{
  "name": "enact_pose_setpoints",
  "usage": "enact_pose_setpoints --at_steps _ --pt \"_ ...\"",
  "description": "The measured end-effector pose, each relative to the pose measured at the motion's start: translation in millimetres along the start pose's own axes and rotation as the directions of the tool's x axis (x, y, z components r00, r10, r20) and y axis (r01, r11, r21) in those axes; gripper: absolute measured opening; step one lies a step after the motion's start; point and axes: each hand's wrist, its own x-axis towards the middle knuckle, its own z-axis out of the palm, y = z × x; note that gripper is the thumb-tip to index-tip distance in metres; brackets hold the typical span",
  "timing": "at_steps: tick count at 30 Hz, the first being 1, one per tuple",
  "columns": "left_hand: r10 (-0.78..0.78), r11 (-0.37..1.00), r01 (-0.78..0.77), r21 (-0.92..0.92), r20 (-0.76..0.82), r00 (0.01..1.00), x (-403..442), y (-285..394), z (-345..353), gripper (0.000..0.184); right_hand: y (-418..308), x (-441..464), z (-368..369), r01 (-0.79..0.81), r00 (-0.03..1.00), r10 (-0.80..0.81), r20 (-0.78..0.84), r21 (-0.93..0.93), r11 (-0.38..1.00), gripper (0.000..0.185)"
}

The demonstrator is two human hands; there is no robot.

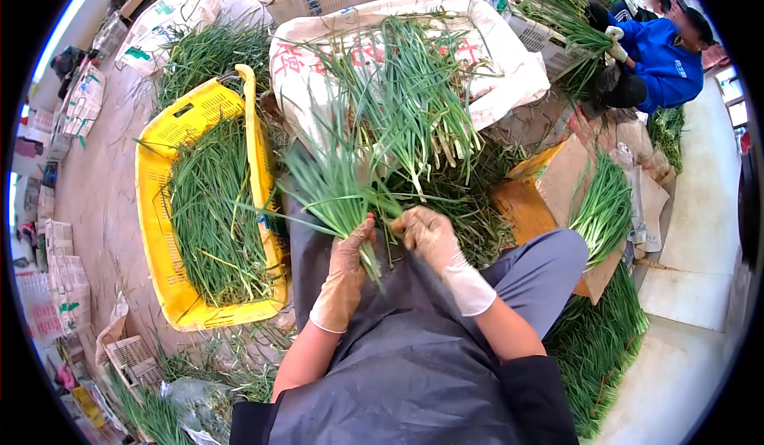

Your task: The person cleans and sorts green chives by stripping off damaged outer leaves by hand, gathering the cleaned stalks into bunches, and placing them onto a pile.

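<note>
My left hand (350, 258), in a dirty pale glove, is closed around a bunch of long green stalks (334, 186) with leaves fanning up and away. Just to its right, my right hand (426, 234), gloved too, has its fingers pinched at some green leaves beside the bunch. Both hands are above the dark apron (406, 349). Beyond them, a loose pile of green stalks (418, 87) lies on a white sack (509, 71) with red lettering. The bunch's leaves are partly blurred.
A yellow crate (151, 230) of greens stands at the left. Right of my knee are a cardboard box (529, 194), a tied-looking bundle (601, 206) and more greens (597, 357). A person in blue (672, 67) sits at upper right. Leaf scraps (469, 214) lie beyond my hands.
</note>
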Motion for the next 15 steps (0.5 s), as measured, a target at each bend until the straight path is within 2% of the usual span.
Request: enact_pose_setpoints --at_steps 1,2,3,4,6,7,8,10,11,12,13,14,15 --pt "-0.013 1.000 0.013 0.007 0.020 1.000 -4 -4 8 0.029 26 -1 2 0.079 0.996 -0.081 -0.038 -0.060 0.995 0.022" --pt "-0.025 1.000 0.025 0.015 0.037 0.999 -12 -4 17 0.030 31 -7 5 0.062 0.996 -0.077 -0.049 -0.257 0.964 0.022" --pt "-0.081 0.997 0.081 0.003 0.102 0.991 -17 -4 20 0.027 43 -9 7 0.115 0.990 -0.134 -0.041 -0.306 0.945 0.022" --pt "-0.077 0.997 0.077 0.005 0.097 0.992 -16 -5 15 0.027 53 -9 8 0.168 0.981 -0.191 -0.031 -0.353 0.920 0.022" --pt "-0.192 0.981 0.188 0.046 0.108 0.975 -13 -9 7 0.025 42 -14 6 0.138 0.986 -0.164 -0.028 -0.409 0.902 0.020" --pt "-0.164 0.986 0.163 0.039 0.028 0.986 -13 -12 4 0.022 39 -15 3 0.195 0.972 -0.232 -0.017 -0.486 0.852 0.019" --pt "-0.169 0.985 0.168 0.046 0.029 0.985 -11 -13 2 0.022 38 -17 -2 0.244 0.955 -0.295 -0.001 -0.560 0.792 0.018" --pt "-0.143 0.990 0.142 -0.026 -0.029 0.989 -5 -8 -8 0.022 46 -17 -17 0.279 0.896 -0.431 -0.105 -0.622 0.732 0.014" --pt "-0.154 0.985 0.161 -0.063 0.102 0.983 -6 -1 -9 0.020 41 -17 -20 0.288 0.879 -0.450 -0.160 -0.573 0.767 0.015" --pt "-0.153 0.985 0.160 -0.063 0.101 0.983 -6 3 -8 0.020 35 -16 -23 0.299 0.860 -0.462 -0.216 -0.521 0.800 0.019" --pt "-0.191 0.978 0.201 -0.059 0.143 0.971 -8 6 -7 0.021 28 -14 -26 0.319 0.912 -0.403 -0.069 -0.496 0.807 0.040" --pt "-0.231 0.969 0.243 -0.051 0.183 0.956 -10 8 -4 0.021 15 -14 -22 0.304 0.952 -0.296 0.080 -0.384 0.872 0.064" --pt "-0.243 0.968 0.250 -0.027 0.159 0.957 -15 9 -1 0.022 25 -4 -16 0.254 0.962 -0.222 0.161 -0.220 0.942 0.073"
